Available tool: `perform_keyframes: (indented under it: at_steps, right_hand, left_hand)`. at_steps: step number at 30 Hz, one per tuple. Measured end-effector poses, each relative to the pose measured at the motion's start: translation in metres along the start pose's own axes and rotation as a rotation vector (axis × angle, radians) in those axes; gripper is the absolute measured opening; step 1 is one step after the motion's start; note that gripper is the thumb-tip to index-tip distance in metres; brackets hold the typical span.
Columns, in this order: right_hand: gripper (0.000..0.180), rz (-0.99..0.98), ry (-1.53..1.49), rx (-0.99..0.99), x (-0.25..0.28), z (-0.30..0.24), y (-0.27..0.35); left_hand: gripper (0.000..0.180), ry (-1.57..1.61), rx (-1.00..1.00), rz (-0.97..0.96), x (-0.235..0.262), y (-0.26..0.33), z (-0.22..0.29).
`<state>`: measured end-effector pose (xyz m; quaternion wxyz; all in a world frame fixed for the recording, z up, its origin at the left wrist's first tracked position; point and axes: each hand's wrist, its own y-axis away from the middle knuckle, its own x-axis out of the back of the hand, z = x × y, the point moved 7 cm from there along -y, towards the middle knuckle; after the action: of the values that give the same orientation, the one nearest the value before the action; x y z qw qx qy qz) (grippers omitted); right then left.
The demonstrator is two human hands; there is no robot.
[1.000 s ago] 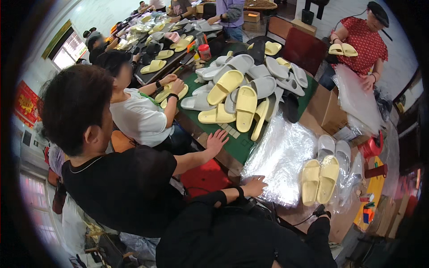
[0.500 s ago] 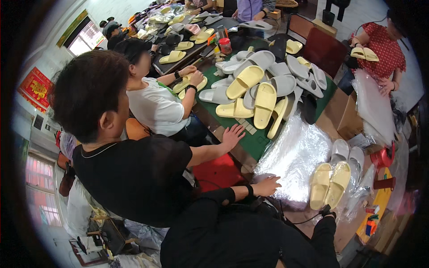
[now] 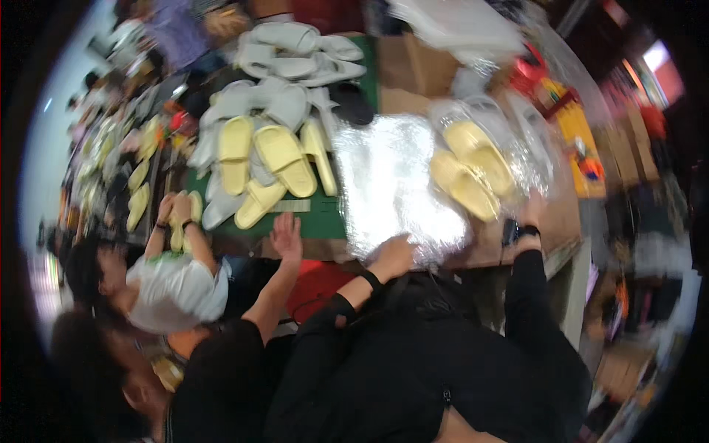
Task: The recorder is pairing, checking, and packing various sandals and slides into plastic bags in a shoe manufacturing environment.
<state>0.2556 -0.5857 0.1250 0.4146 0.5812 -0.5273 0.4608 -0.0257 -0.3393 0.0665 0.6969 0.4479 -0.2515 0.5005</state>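
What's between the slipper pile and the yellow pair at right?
Shiny clear plastic sheeting, seen in the head view; the left hand is at its near edge.

1 stack of clear plastic bags (image 3: 384, 173) lies flat on the brown-topped table (image 3: 557, 225), its glossy, crinkled surface silvery with glare and its near edge close to the table's near edge. Just to its right, a pair of pale yellow slippers (image 3: 481, 159) rests side by side, the 2 slanting from upper left to lower right, one set farther from the table's near edge; blur hides whether the nearer slipper touches the stack.
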Motion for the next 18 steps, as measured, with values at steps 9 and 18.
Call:
perform_keyframes:
  at_steps: [9,18]
  right_hand:
    - [0.022,0.704,-1.524,-0.397,0.170,0.131,0.037]
    - [0.020,0.836,-1.514,-0.366,0.267,0.220,0.195]
  left_hand:
    - [0.022,-0.161,-0.301,0.065,0.004,-0.043,0.057]
    - [0.027,-0.147,-0.468,0.174,0.000,-0.055,0.134]
